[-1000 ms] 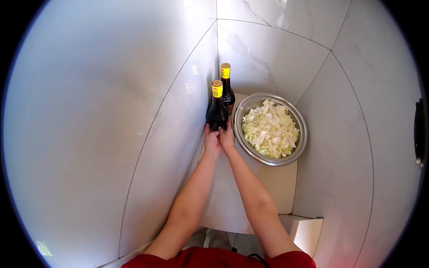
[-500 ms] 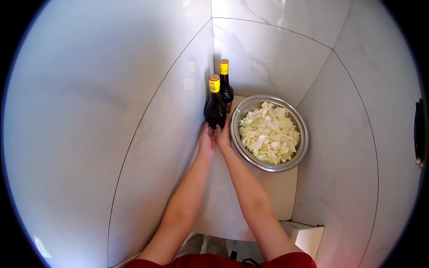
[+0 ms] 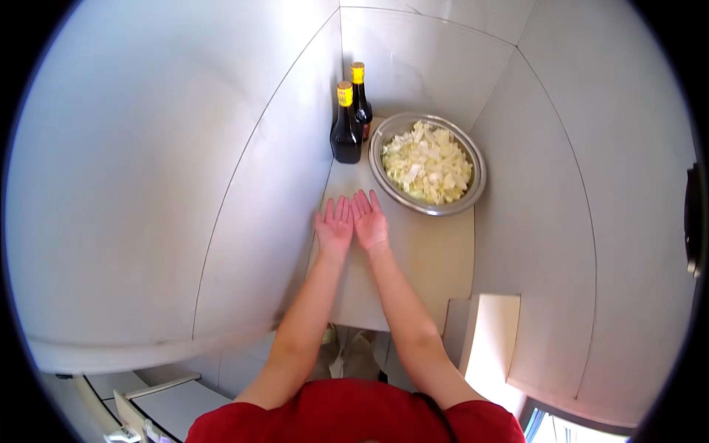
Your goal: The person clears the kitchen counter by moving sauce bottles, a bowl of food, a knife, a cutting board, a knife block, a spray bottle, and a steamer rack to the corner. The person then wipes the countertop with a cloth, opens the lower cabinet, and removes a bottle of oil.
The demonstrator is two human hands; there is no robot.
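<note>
My left hand point(image 3: 335, 226) lies palm up with its fingers spread, over the pale counter point(image 3: 428, 255). Beside it, my right hand point(image 3: 370, 221) is also palm up and open. Both are bare of anything. Just beyond the fingertips a dark sauce bottle point(image 3: 346, 136) with a yellow cap stands upright near the left wall. A second dark bottle point(image 3: 361, 103), also yellow-capped, is behind it, partly covered. To the right of the bottles sits a steel bowl point(image 3: 478, 173) filled with chopped cabbage point(image 3: 428, 162).
Pale marble-look tiled walls point(image 3: 277, 155) enclose the counter on the left, back and right. An open drawer point(image 3: 173, 406) shows at the lower left. A pale ledge point(image 3: 491, 332) juts out at the right, and a black object point(image 3: 693, 218) is at the far right.
Both hands have let go of the front bottle and drawn back toward me, turning palms up. The camera view has shifted, showing more of the floor and the drawer.
</note>
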